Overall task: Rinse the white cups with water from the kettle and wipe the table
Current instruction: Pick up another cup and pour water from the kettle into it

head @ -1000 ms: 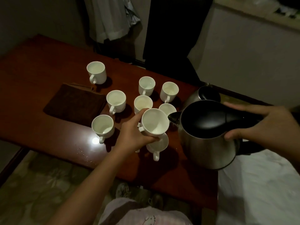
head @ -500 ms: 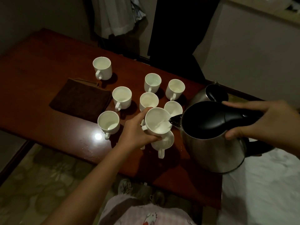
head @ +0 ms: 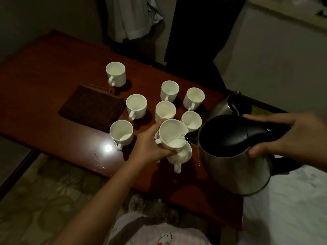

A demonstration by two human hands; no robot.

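Now water runs from the kettle (head: 235, 156) spout into the held cup (head: 172, 137); a second ago the spout sat just short of the rim and the cup looked dry. So the rinse of this cup has begun.

Left hand (head: 150, 149): fingers and thumb wrapped round the held cup, which is lifted off the table (head: 44, 71) and tilted toward the spout. It hangs directly above another cup (head: 182, 154) that stands near the table's front edge.

Right hand (head: 286, 137): clamped on the kettle's black handle, kettle tipped left, spout touching or just over the cup rim; I cannot tell which.

Water pools white in the low side of the held cup. I judge it only part filled.

Seven more cups stand on the table, the farthest (head: 115, 73) set apart at the back. Several seem to hold a little water, e.g. the front-left one (head: 121, 132); dim light, so not certain.

Brown cloth (head: 92, 106) lies flat at left, untouched. Droplets show by the front edge near the light glare. A second kettle (head: 228, 105) stands behind the first.

Judgement: early to mid rinse; wiping not yet started. Risk: overfill or drip onto the cup below.
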